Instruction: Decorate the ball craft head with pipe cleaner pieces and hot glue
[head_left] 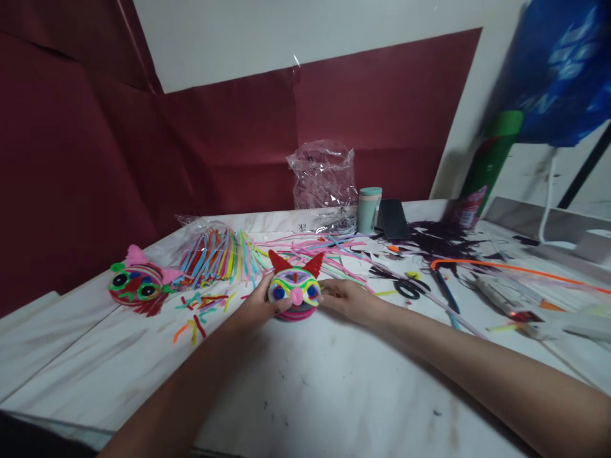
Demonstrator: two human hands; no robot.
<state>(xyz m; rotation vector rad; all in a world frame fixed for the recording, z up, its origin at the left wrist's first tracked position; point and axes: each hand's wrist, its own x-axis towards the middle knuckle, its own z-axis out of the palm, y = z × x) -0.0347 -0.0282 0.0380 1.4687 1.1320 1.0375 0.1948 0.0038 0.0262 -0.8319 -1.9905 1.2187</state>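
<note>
A small pipe-cleaner animal face (294,289) with red ears, blue eyes and a pink nose rests on the white table (334,381). My left hand (255,306) grips its left side with the thumb against its lower front. On its right side, my right hand (348,299) touches it with curled fingers. A second face (137,284), with pink ears and green-ringed eyes, lies further left, away from both hands.
A bundle of coloured pipe cleaners (217,256) in plastic and cut scraps (203,312) lie behind and left. Black scissors (409,287), a glue gun (508,299), an orange pipe cleaner (501,266), a teal cup (369,208), a dark phone (393,218) and a crumpled plastic bag (324,175) sit right and behind.
</note>
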